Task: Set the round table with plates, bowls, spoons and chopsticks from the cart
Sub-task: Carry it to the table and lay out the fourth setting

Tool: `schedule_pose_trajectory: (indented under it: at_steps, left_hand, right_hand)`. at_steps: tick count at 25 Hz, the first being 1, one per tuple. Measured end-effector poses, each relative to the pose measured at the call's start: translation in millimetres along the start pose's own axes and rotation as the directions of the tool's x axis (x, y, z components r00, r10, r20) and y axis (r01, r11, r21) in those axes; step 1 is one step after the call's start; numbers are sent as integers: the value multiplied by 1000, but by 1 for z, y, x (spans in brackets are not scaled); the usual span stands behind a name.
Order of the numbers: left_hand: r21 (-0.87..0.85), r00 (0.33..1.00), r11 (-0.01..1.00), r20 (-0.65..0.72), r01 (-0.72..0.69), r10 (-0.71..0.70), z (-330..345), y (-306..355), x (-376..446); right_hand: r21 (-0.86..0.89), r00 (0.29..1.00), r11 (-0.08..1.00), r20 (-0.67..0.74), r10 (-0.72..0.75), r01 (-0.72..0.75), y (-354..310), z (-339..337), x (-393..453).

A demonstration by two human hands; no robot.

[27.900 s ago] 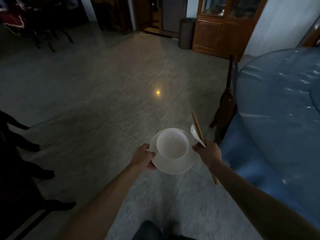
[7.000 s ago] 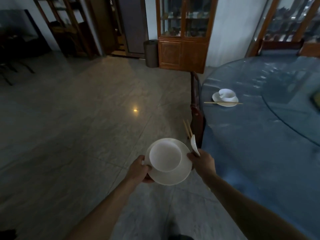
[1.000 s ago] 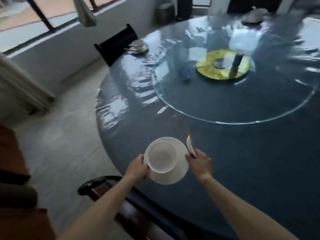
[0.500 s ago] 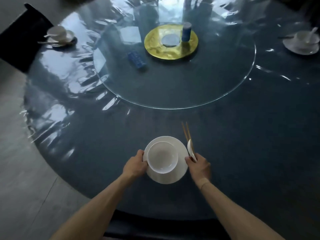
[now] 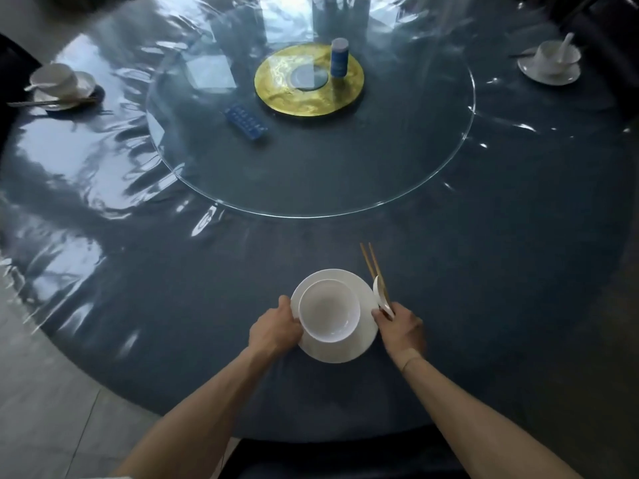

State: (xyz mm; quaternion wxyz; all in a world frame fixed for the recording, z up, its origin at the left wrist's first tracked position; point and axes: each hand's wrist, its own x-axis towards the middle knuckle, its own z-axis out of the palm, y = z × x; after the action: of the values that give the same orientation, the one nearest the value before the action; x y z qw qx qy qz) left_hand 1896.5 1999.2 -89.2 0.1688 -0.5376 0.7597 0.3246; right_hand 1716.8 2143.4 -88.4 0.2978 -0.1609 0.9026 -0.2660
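Observation:
A white bowl (image 5: 328, 308) sits on a white plate (image 5: 359, 347) over the near part of the round table (image 5: 138, 305). My left hand (image 5: 275, 328) grips the plate's left rim, thumb on top. My right hand (image 5: 401, 328) touches the plate's right rim while it pinches a white spoon (image 5: 381, 294) and a pair of wooden chopsticks (image 5: 371, 264) that point away from me. Whether the plate rests on the table or hovers just above it cannot be told.
A glass turntable (image 5: 432, 150) fills the table's middle, carrying a gold disc (image 5: 276, 91), a blue canister (image 5: 339, 57) and a blue flat pack (image 5: 246, 121). Set places lie at far left (image 5: 60, 85) and far right (image 5: 553, 62). A dark chair back (image 5: 328, 458) is below me.
The view has shifted slightly over the table; both hands with the plate, bowl, spoon and chopsticks stay together near the table's front edge.

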Motion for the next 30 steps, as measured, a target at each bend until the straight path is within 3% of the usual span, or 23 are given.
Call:
schedule_pose_trajectory:
  at_steps: [3, 5, 7, 9, 11, 12, 14, 18, 22, 25, 30]
  left_hand:
    - [-26, 997, 999, -67, 22, -23, -1, 0, -11]
    - [-154, 974, 984, -196, 85, -115, -1, -5, -27]
    - [-269, 922, 963, -367, 17, -119, 5, -6, -50]
    - [-130, 808, 952, -569, -276, 157, 20, 4, -78]
    - [153, 587, 824, -632, -545, 506, 37, 29, -97]
    - [279, 490, 753, -616, -596, 616, 43, 42, -100]
    - [412, 406, 699, -597, -584, 692, 42, 64, -100]
    - [499, 406, 715, -595, -490, 694, 38, 73, -103]
    - [463, 523, 770, -565, -439, 638, 28, 70, -102]
    - [453, 606, 818, -555, -354, 570, 22, 59, -94]
    - [516, 723, 794, -408, -322, 558, 22, 51, -81]
  right_hand:
    - [19, 995, 1000, -98, 20, -18, -1, -11, -8]
    - [-53, 990, 998, -142, -25, 17, 0, -20, -16]
    - [-180, 985, 976, -94, -141, 123, -1, -28, -23]
    - [-271, 973, 936, 15, -231, 226, -7, -33, -31]
    - [-324, 950, 893, 109, -292, 312, -15, -34, -39]
    - [-328, 931, 872, 152, -331, 363, -18, -34, -43]
    - [-294, 892, 845, 221, -394, 446, -21, -36, -47]
    - [-209, 848, 849, 348, -399, 485, -21, -47, -44]
    - [94, 823, 937, 455, -341, 337, -11, -55, -37]
    - [177, 831, 936, 431, -353, 306, -3, -56, -36]
    - [192, 911, 961, 327, -252, 197, -14, -37, -37]
